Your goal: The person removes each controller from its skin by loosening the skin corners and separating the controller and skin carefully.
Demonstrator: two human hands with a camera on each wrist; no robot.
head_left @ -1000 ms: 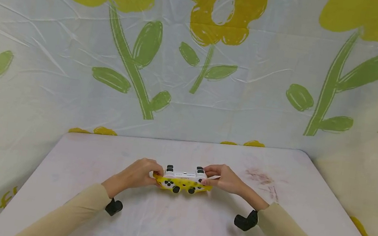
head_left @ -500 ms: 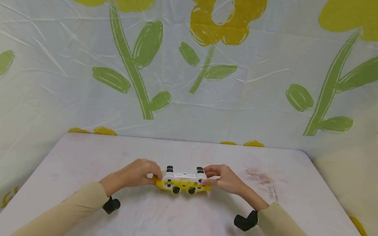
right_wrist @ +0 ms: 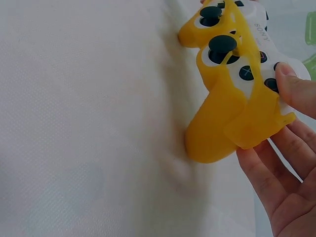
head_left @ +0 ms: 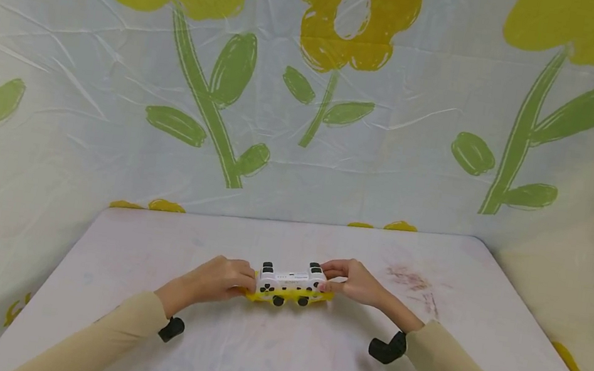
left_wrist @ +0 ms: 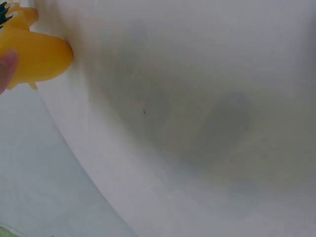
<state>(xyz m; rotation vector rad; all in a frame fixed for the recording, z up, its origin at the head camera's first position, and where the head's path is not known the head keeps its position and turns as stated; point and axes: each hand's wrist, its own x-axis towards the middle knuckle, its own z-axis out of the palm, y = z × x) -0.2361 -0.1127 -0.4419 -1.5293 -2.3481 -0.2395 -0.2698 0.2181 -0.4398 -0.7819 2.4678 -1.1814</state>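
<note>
A white game controller with black buttons and sticks is held up over the middle of the table. A yellow rubbery cover wraps its grips and lies pulled partway off the white face. My left hand grips the left end of the cover, its fingers curled over the edge. In the left wrist view only a thumb tip shows against a yellow grip. At the right end, my right hand pinches the controller, thumb on the front near the buttons and fingers behind.
The pale table runs back to a flower-printed cloth wall, with more cloth at both sides. Black wrist-worn devices hang below the left wrist and right wrist.
The cover has slid down from the controller's face, so more white and the brand lettering show. My left hand has shifted its grip at the left end; the right hand holds still.
</note>
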